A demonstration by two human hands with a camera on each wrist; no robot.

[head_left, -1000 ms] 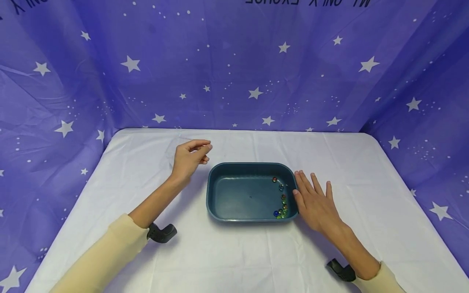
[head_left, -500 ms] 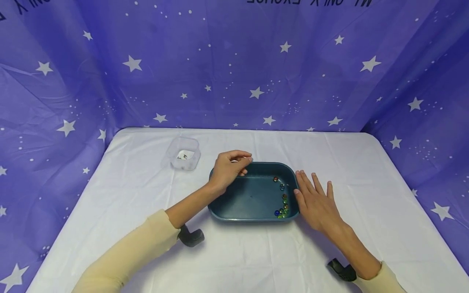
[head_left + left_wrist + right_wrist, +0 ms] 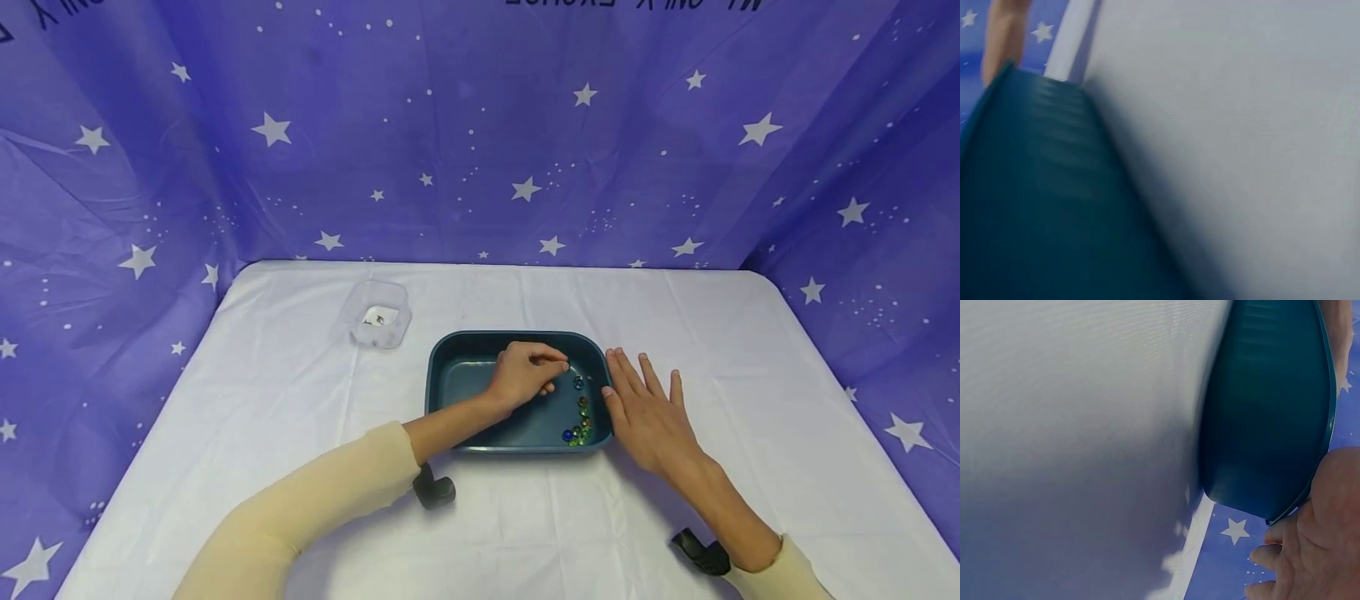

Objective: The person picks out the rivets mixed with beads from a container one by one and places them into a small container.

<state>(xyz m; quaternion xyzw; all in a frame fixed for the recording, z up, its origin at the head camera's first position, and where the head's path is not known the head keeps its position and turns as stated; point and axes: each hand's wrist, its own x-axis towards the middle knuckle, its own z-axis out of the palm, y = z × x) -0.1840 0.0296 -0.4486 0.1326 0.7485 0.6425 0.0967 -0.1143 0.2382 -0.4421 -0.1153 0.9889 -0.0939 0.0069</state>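
Observation:
My left hand [image 3: 525,373] reaches into the dark teal plastic bin [image 3: 517,451]. Its thumb and index finger come together at the tips on a marble near the back right corner, which they mostly cover. A clear-blue marble [image 3: 578,382] lies just in front of those fingertips. Further down the bin's right side several more glass marbles run toward the front corner, ending in a dark blue one [image 3: 567,435] and green ones. With fingers spread, my right hand [image 3: 651,417] rests flat against the outside of the bin's right wall; the right wrist view shows its fingers at the rim [image 3: 1333,406].
A clear plastic container [image 3: 377,313] with a few small bits in it stands behind and left of the bin. White cloth [image 3: 720,333] covers the table. A purple star-patterned curtain [image 3: 480,150] encloses the back and sides. The left wrist view is blurred.
My left hand has swung right from beside the clear container, over the bin, and down to the marble at the back right. My right hand and the bin have stayed put.

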